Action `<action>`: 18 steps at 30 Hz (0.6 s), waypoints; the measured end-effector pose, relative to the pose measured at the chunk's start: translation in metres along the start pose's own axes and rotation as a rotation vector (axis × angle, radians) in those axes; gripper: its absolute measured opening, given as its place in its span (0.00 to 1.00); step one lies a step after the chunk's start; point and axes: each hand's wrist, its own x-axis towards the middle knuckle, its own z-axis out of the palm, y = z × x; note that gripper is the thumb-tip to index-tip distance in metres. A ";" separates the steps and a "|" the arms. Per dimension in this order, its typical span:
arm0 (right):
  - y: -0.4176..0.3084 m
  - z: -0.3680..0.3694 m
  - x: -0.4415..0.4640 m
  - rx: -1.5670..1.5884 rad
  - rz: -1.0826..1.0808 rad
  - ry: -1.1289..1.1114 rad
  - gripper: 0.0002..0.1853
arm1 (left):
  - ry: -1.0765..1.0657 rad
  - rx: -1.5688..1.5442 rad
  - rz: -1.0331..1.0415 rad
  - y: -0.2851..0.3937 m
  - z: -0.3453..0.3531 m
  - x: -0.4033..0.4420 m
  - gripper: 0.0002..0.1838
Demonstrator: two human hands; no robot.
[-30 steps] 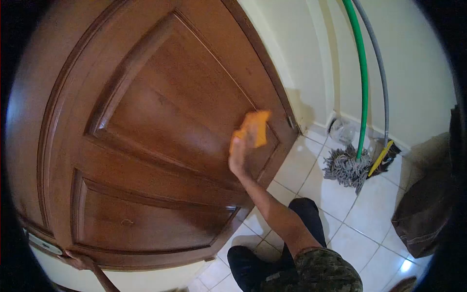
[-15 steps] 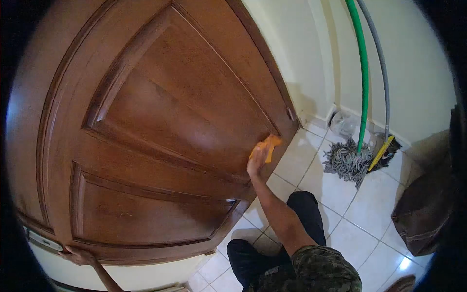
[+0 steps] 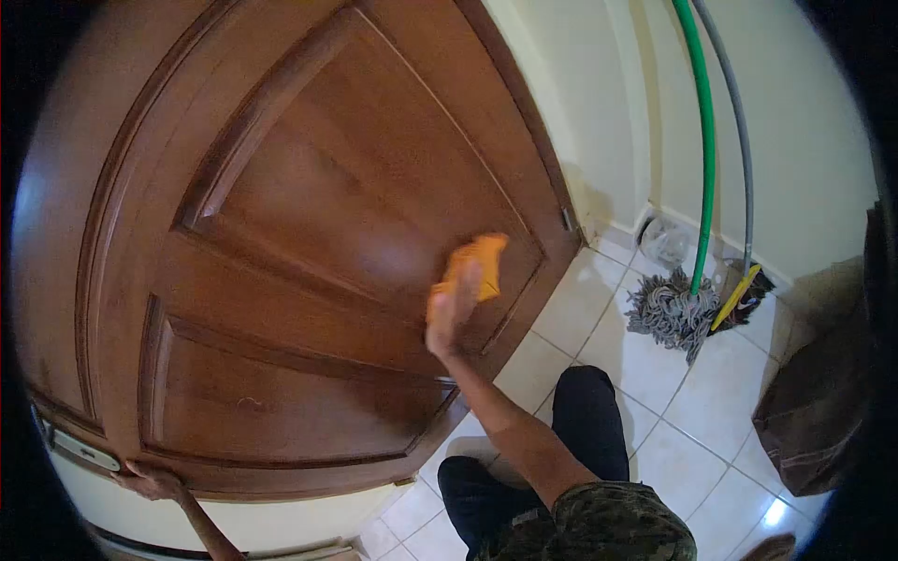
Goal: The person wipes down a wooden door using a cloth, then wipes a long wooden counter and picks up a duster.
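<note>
A brown wooden door (image 3: 327, 215) with raised panels fills the left and middle of the view. My right hand (image 3: 456, 313) presses an orange cloth (image 3: 486, 262) against the door's large panel, near its lower right corner; the hand is slightly blurred. At the bottom left, my left hand (image 3: 154, 481) holds the edge of the door, just beside the metal lock plate (image 3: 84, 452). Its fingers are bent round the edge.
A grey string mop (image 3: 672, 309) with a green handle (image 3: 706, 159) leans in the corner beside a yellow-edged broom (image 3: 735, 297). A clear plastic object (image 3: 664, 241) lies behind them. Dark fabric (image 3: 814, 411) hangs at right above the tiled floor (image 3: 697, 402).
My right hand moved down and right with the orange cloth, then back up and left across the door. My left hand stays at the door's edge.
</note>
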 end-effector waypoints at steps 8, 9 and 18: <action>-0.040 -0.002 -0.034 -0.088 -0.125 -0.151 0.33 | -0.016 0.021 -0.010 0.000 -0.001 0.001 0.43; -0.055 -0.004 -0.031 -0.103 -0.232 -0.316 0.33 | -0.017 0.021 -0.006 0.003 -0.001 0.002 0.43; 0.036 -0.046 -0.147 -0.053 0.101 -0.354 0.33 | -0.005 0.013 0.027 0.002 -0.001 0.000 0.44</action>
